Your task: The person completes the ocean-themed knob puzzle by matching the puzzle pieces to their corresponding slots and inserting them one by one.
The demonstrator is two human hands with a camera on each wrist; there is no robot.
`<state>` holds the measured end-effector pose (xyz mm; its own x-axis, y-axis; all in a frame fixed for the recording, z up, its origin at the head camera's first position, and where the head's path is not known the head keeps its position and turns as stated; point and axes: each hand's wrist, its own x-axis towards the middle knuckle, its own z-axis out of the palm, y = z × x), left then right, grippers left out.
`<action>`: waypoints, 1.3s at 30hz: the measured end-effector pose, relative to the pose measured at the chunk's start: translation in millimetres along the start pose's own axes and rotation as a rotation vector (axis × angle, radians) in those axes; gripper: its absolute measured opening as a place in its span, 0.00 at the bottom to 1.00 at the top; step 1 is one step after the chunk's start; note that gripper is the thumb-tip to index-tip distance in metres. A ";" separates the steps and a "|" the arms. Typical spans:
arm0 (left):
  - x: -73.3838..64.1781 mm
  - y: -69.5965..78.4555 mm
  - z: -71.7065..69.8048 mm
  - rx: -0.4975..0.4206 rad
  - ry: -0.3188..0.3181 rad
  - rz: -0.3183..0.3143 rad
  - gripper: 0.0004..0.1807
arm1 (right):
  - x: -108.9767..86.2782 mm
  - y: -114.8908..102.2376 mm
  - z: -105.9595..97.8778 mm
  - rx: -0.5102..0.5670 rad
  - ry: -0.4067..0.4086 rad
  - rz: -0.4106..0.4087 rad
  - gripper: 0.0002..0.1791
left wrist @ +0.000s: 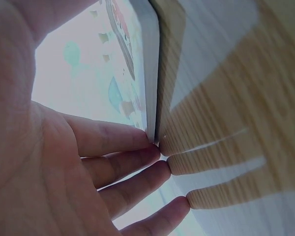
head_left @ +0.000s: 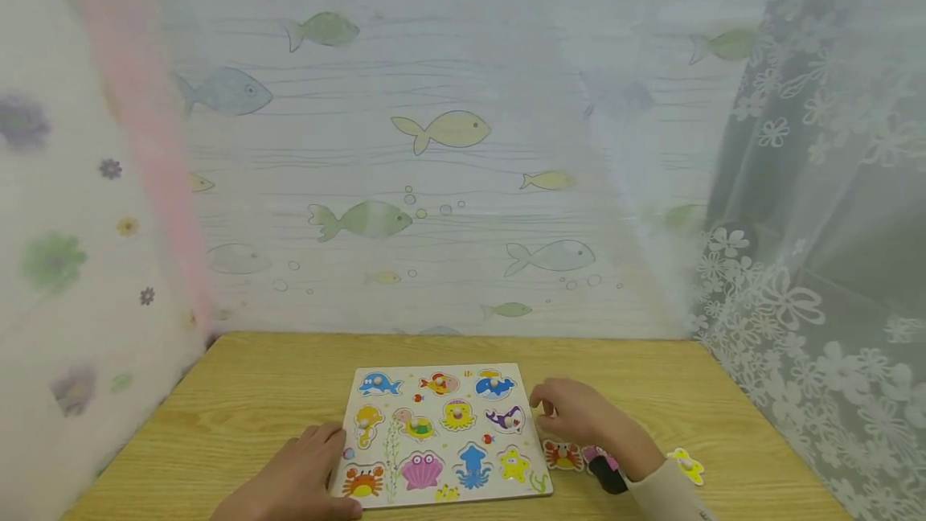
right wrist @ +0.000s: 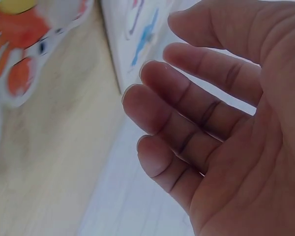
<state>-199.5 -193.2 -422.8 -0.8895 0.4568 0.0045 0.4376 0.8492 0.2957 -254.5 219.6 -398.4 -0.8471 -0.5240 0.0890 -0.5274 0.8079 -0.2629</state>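
A wooden peg puzzle board [head_left: 481,450] with sea animals lies on the table. Its upper two rows hold knobbed pieces, among them a whale [head_left: 499,389] and an octopus [head_left: 457,418]. The crab, shell, squid and starfish pictures in the bottom row show no knobs. My left hand [head_left: 300,473] rests at the board's near left corner, straight fingertips along the left edge and touching the table, thumb at the near edge. My right hand [head_left: 582,412] hovers beside the right edge with fingers relaxed and apart, holding nothing; a loose crab piece [head_left: 564,455] lies below it.
A yellow starfish piece [head_left: 686,465] lies on the table right of my wrist. Between it and the crab piece, a pinkish piece [head_left: 599,457] is partly hidden behind a black wrist device [head_left: 609,477]. Fish-printed cloth [head_left: 448,264] hangs behind the wooden table [head_left: 282,368].
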 end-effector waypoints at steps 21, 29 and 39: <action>-0.1 1.6 -2.4 -0.004 -0.008 -0.016 0.56 | -32.0 6.9 4.4 0.098 -0.072 0.025 0.09; 0.0 2.3 -3.1 -0.006 -0.014 -0.021 0.56 | -34.3 8.9 10.1 0.093 -0.059 -0.059 0.05; 0.0 1.9 -4.2 -0.006 -0.023 -0.019 0.55 | -35.4 6.2 8.8 0.078 -0.081 -0.056 0.06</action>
<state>-199.2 -192.6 -418.2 -0.8943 0.4469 -0.0230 0.4199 0.8560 0.3016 -227.2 240.7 -411.6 -0.8069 -0.5901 0.0281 -0.5639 0.7551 -0.3344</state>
